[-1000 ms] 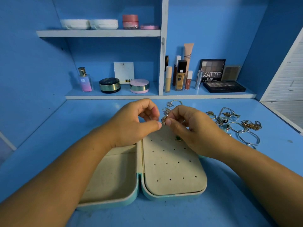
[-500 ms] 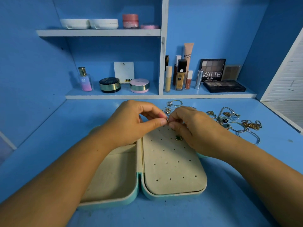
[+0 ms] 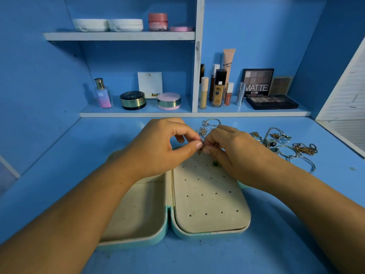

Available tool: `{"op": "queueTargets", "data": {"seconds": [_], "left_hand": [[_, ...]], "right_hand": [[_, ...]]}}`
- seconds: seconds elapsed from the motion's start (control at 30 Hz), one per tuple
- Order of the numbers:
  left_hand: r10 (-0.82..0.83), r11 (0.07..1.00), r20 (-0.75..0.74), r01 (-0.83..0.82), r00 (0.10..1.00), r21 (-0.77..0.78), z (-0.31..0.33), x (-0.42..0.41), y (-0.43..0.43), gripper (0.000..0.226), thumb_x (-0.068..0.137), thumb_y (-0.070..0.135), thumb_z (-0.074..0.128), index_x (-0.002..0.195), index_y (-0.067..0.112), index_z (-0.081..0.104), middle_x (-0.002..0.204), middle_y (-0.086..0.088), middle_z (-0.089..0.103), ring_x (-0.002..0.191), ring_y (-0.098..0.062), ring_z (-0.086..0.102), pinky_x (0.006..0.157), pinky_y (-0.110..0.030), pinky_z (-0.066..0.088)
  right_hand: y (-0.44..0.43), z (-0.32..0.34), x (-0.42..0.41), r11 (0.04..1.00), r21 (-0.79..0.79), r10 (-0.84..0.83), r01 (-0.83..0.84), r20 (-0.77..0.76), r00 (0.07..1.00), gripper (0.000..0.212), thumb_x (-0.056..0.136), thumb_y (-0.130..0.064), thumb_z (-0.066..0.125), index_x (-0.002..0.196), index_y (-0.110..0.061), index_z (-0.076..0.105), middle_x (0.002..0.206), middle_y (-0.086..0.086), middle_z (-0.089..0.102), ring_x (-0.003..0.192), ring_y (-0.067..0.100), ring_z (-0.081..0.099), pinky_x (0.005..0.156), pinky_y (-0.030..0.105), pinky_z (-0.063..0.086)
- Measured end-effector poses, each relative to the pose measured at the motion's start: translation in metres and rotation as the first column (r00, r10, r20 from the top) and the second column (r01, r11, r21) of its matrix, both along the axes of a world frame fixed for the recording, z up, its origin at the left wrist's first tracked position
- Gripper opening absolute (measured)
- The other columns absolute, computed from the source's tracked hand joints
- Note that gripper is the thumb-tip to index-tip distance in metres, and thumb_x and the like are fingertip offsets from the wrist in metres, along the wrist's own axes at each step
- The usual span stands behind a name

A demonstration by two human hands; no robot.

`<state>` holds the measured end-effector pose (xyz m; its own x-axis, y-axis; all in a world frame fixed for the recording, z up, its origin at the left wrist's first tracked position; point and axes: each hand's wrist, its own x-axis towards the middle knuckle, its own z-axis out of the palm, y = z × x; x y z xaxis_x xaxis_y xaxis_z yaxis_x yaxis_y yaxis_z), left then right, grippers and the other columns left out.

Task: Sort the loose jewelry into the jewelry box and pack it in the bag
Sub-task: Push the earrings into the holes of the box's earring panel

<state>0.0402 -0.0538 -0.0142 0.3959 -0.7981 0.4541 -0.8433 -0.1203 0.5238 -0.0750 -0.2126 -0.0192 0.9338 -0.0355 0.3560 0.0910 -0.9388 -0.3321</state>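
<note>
The left hand [image 3: 158,153] and right hand [image 3: 235,155] together pinch a small gold piece [image 3: 199,151] above the far end of the open jewelry box [image 3: 209,202], near a green stud [image 3: 216,164]. A fumble could drop it among the loose jewelry [image 3: 286,145] on the blue tabletop [image 3: 59,171], below shelves [image 3: 138,114] of cosmetics [image 3: 218,93].

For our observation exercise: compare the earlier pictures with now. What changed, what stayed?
The left hand and right hand drew their fingertips together over the box, both pinching a small gold piece. The box, green stud and loose jewelry stayed put.
</note>
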Motion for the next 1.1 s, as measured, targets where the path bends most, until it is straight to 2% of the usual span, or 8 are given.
{"op": "queueTargets", "data": {"seconds": [0.37, 0.53, 0.67, 0.77, 0.83, 0.9, 0.97, 1.1], "left_hand": [[-0.020, 0.999, -0.009, 0.020, 1.000, 0.025, 0.001, 0.001, 0.000, 0.008, 0.084, 0.021, 0.074, 0.088, 0.027, 0.076, 0.084, 0.011, 0.068, 0.081, -0.006, 0.059, 0.067, -0.005, 0.037], [-0.016, 0.999, 0.037, 0.015, 0.999, 0.032, 0.001, -0.002, 0.000, 0.006, 0.084, 0.018, 0.074, 0.083, 0.024, 0.074, 0.081, 0.012, 0.064, 0.082, -0.006, 0.057, 0.068, -0.004, 0.035], [0.006, 0.999, 0.034, -0.008, 0.999, 0.049, 0.002, -0.001, 0.002, 0.005, 0.084, 0.020, 0.072, 0.081, 0.025, 0.073, 0.080, 0.013, 0.062, 0.081, -0.003, 0.056, 0.067, -0.004, 0.036], [0.027, 0.997, 0.040, -0.030, 0.999, 0.070, 0.002, 0.001, 0.003, 0.007, 0.085, 0.023, 0.071, 0.081, 0.029, 0.071, 0.081, 0.013, 0.062, 0.082, -0.004, 0.057, 0.067, -0.004, 0.036], [0.037, 0.995, 0.049, -0.042, 0.998, 0.095, 0.001, 0.002, 0.004, 0.006, 0.085, 0.025, 0.071, 0.081, 0.029, 0.071, 0.083, 0.012, 0.063, 0.084, -0.004, 0.058, 0.069, -0.004, 0.037], [0.044, 0.993, 0.063, -0.050, 0.997, 0.107, 0.001, 0.003, 0.004, 0.004, 0.085, 0.026, 0.071, 0.082, 0.028, 0.072, 0.083, 0.012, 0.062, 0.085, -0.004, 0.057, 0.069, -0.004, 0.037], [0.042, 0.992, 0.070, -0.050, 0.997, 0.115, 0.001, 0.003, 0.004, 0.003, 0.085, 0.026, 0.071, 0.082, 0.026, 0.073, 0.083, 0.011, 0.062, 0.085, -0.004, 0.057, 0.067, -0.005, 0.037], [0.042, 0.989, 0.096, -0.055, 0.994, 0.140, 0.000, 0.004, 0.003, 0.006, 0.084, 0.030, 0.069, 0.082, 0.026, 0.073, 0.081, 0.012, 0.060, 0.085, -0.003, 0.055, 0.064, -0.005, 0.036]], "right_hand": [[-0.001, -0.001, 0.000, 1.000, 0.000, 0.007, -0.007, 0.001, 1.000, 0.012, 0.096, -0.026, 0.051, 0.098, -0.016, 0.058, 0.086, -0.009, 0.045, 0.079, 0.010, 0.041, 0.066, 0.010, 0.034], [-0.002, -0.003, 0.001, 0.998, 0.069, 0.016, -0.015, -0.013, 1.000, 0.007, 0.095, -0.027, 0.052, 0.089, -0.024, 0.052, 0.082, -0.016, 0.047, 0.078, -0.001, 0.046, 0.068, 0.008, 0.035], [-0.009, -0.001, -0.003, 0.992, 0.125, -0.029, 0.027, 0.015, 0.999, 0.006, 0.095, -0.025, 0.052, 0.099, -0.025, 0.057, 0.090, -0.014, 0.051, 0.083, 0.004, 0.050, 0.069, 0.007, 0.037], [-0.022, -0.002, -0.003, 0.985, 0.092, -0.145, 0.149, -0.047, 0.988, 0.023, 0.097, -0.025, 0.046, 0.116, -0.021, 0.058, 0.102, -0.007, 0.053, 0.090, 0.007, 0.049, 0.073, 0.015, 0.036], [-0.027, -0.004, -0.003, 0.977, 0.065, -0.190, 0.201, -0.143, 0.971, 0.024, 0.098, -0.027, 0.043, 0.113, -0.021, 0.060, 0.105, -0.004, 0.054, 0.093, 0.011, 0.051, 0.078, 0.023, 0.039], [-0.028, -0.006, -0.002, 0.975, 0.074, -0.193, 0.209, -0.182, 0.964, 0.021, 0.098, -0.028, 0.044, 0.103, -0.023, 0.063, 0.100, -0.005, 0.057, 0.088, 0.010, 0.054, 0.073, 0.022, 0.041], [-0.027, -0.007, -0.001, 0.969, 0.099, -0.204, 0.225, -0.186, 0.961, 0.017, 0.096, -0.029, 0.048, 0.095, -0.024, 0.064, 0.088, -0.009, 0.059, 0.076, 0.003, 0.053, 0.060, 0.012, 0.036], [-0.025, -0.006, 0.001, 0.938, 0.190, -0.255, 0.292, -0.195, 0.947, 0.015, 0.093, -0.030, 0.054, 0.083, -0.025, 0.064, 0.068, -0.011, 0.059, 0.057, 0.000, 0.050, 0.048, 0.011, 0.036]]}}
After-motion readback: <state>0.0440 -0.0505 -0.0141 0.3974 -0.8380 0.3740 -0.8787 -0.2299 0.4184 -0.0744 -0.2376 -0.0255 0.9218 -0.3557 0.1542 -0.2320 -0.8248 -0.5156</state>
